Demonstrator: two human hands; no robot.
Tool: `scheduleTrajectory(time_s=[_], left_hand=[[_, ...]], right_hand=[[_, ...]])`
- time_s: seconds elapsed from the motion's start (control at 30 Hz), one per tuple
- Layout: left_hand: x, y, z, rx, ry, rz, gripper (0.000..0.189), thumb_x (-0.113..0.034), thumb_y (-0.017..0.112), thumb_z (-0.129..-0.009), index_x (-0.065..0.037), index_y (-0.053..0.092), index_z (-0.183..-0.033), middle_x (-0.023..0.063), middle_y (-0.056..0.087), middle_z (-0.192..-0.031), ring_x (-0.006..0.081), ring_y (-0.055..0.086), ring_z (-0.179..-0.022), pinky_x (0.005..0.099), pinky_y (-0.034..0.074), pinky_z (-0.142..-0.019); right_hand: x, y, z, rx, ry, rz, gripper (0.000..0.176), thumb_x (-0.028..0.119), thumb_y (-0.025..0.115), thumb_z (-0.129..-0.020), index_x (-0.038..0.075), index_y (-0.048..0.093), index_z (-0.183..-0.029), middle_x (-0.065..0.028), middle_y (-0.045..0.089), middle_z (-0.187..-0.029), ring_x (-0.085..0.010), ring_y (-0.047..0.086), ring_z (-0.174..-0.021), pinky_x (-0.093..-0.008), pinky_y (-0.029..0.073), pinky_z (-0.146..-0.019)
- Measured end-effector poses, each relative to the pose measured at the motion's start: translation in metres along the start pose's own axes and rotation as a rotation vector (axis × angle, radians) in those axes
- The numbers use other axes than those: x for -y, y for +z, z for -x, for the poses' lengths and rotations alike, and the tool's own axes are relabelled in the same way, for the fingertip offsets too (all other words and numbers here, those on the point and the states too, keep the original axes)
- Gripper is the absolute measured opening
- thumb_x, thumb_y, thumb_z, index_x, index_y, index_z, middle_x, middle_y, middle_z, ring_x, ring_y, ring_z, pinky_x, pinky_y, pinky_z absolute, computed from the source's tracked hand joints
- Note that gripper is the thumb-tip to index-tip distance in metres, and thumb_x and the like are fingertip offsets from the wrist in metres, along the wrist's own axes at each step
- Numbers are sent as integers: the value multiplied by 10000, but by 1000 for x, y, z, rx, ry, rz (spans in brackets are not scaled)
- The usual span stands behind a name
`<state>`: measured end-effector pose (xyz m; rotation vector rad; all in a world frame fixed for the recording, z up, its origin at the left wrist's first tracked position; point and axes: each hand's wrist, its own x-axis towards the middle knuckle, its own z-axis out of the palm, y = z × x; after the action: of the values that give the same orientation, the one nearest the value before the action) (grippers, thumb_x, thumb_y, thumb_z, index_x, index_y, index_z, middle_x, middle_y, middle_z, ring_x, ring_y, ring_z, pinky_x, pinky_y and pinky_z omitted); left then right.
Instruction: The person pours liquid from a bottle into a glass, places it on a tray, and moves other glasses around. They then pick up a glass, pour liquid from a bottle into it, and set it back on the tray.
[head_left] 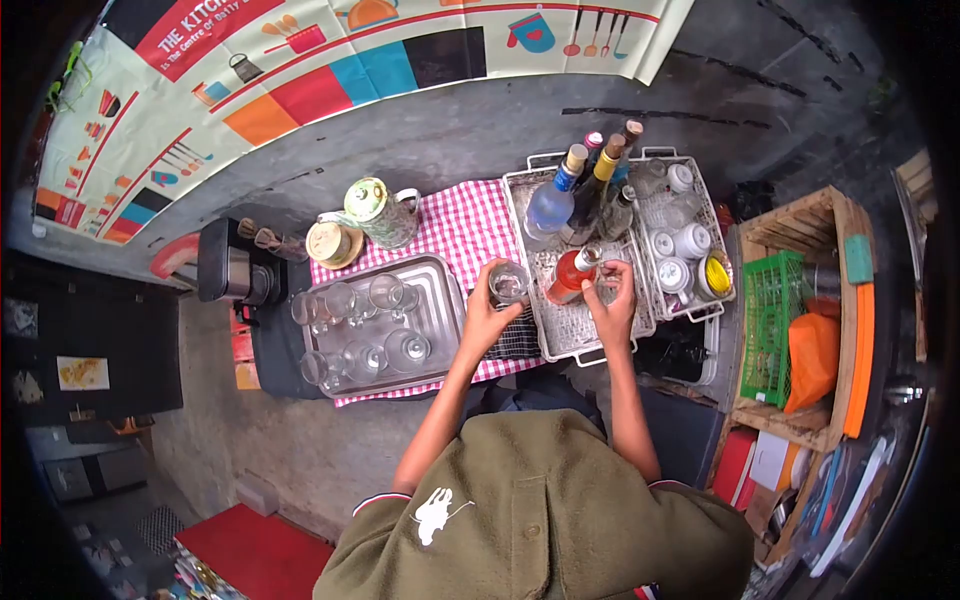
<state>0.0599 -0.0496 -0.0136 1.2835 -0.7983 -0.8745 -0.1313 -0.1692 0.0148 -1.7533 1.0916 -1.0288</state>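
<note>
My left hand [487,318] is closed around a clear drinking glass [508,284], just left of the white wire rack. In my right hand [613,302] is a small bottle with red contents [568,282], gripped near its pale top. The bottle stands over the front of the left rack [562,345]. Behind it in the same rack are a clear-blue bottle [549,212] and a dark bottle with a yellow neck [594,190]. Several stemmed glasses [407,350] rest on a metal tray [440,300] to the left.
A floral pitcher [380,212] and a lidded pot [329,243] are behind the tray on a pink checked cloth [468,215]. White cups [691,241] fill the right rack. A coffee machine [228,265] sits far left. A wooden crate [835,225] stands at right.
</note>
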Motion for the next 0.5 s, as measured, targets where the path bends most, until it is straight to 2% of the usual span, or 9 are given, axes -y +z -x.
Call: scheduleTrajectory(time_s=[0.1, 0.13, 0.23, 0.27, 0.37, 0.4, 0.5], left_hand=[[4, 10, 2, -73, -7, 30, 702, 45, 715, -769, -42, 407, -1394, 62, 541, -1209, 150, 576, -1103, 306, 493, -954], [3, 12, 3, -91, -10, 26, 706, 47, 711, -766, -43, 403, -1395, 63, 534, -1218, 150, 570, -1112, 308, 492, -960], [-1, 19, 5, -133, -33, 66, 706, 46, 703, -756, -43, 405, -1389, 61, 521, -1241, 152, 553, -1140, 311, 485, -975], [-3, 20, 6, -150, -35, 76, 702, 43, 702, -756, -42, 408, -1387, 60, 522, -1240, 153, 553, -1140, 310, 484, -974], [-2, 24, 10, -183, -4, 87, 697, 32, 698, -755, -41, 412, -1386, 57, 522, -1241, 152, 546, -1147, 304, 480, -975], [0, 25, 12, -190, -6, 73, 698, 32, 696, -754, -41, 411, -1387, 57, 521, -1241, 152, 546, -1146, 305, 480, -976], [4, 27, 13, -203, 10, 77, 702, 35, 691, -750, -45, 411, -1388, 60, 520, -1244, 153, 548, -1142, 306, 481, -976]], right_hand=[[3, 0, -17, 104, -110, 38, 577, 199, 797, -774, 38, 506, -1247, -136, 589, -1152, -270, 590, -1081, -404, 454, -943], [6, 2, -22, 130, -135, 13, 636, 183, 794, -782, 41, 472, -1312, -144, 585, -1210, -271, 577, -1145, -407, 447, -979], [2, 14, -34, 202, -125, -192, 660, 159, 783, -799, 42, 443, -1352, -146, 569, -1255, -271, 557, -1180, -401, 442, -994], [2, 19, -40, 182, -171, -209, 489, 131, 768, -829, 41, 520, -1241, -116, 631, -1147, -214, 612, -1068, -360, 480, -916], [-15, 21, -51, 349, -60, -201, 292, 116, 763, -847, 36, 578, -1057, -70, 679, -963, -153, 647, -900, -314, 501, -811], [-15, 28, -52, 268, -91, -266, 216, 114, 771, -852, 28, 576, -888, -32, 670, -798, -101, 635, -763, -276, 496, -723], [-24, 26, -59, 371, -41, -261, 225, 124, 779, -847, 25, 578, -863, -46, 668, -793, -95, 631, -771, -271, 494, -719]])
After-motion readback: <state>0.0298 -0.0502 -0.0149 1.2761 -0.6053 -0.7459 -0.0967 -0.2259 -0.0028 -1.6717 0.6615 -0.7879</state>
